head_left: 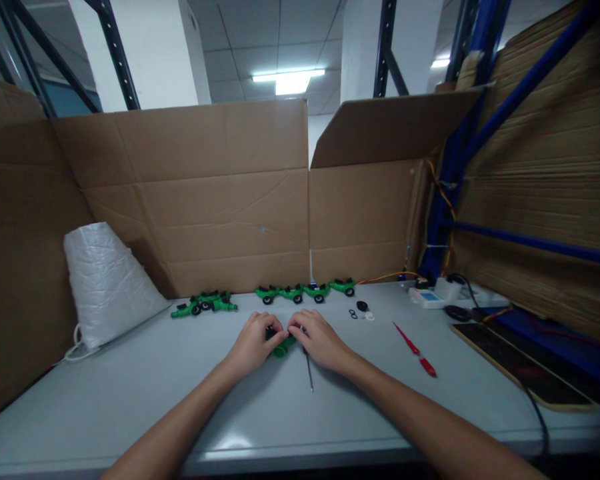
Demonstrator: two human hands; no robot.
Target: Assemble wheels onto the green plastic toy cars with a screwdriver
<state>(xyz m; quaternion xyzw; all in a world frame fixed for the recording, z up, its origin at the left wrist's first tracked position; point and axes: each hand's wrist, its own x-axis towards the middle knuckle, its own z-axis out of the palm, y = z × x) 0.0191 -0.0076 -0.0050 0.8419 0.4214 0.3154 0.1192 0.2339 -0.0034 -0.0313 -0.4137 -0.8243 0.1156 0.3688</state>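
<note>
left hand: fingers closed on green hose connector, frame centre.
right hand: pinching same part, thin metal pick beneath.
step: likely fitting a piece; next needs steady alignment.
behind: finished green connectors, red screwdriver right.

We see a white bag at left, cardboard walls behind, green fittings in a row mid-frame, a red screwdriver at right, and a dark tablet at lower right.
</note>
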